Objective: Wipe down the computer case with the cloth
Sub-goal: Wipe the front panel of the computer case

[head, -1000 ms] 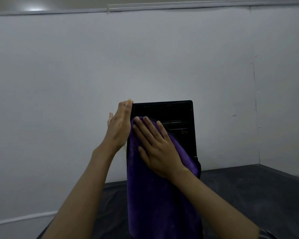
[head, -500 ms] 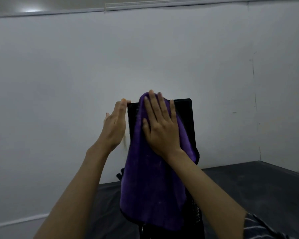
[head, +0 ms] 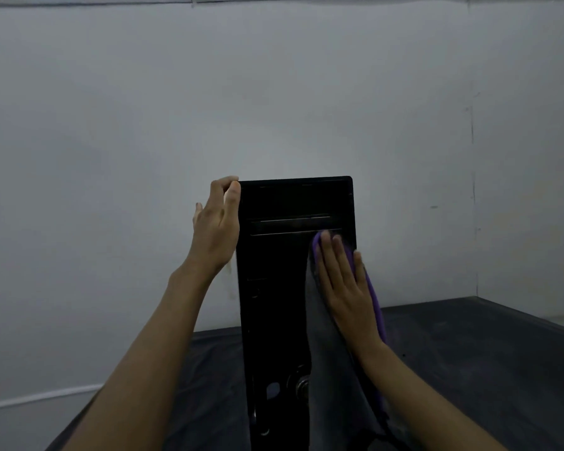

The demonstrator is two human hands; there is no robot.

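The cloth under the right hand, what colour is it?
Purple cloth, seen in the head view.

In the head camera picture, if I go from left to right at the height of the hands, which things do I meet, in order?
Left hand → bare front of the computer case → right hand pressing the purple cloth on the case → white wall.

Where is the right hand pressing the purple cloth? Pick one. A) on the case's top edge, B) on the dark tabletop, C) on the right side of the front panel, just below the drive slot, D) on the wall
C: the right hand lies flat on the purple cloth against the computer case, below the drive slot, towards the panel's right edge.
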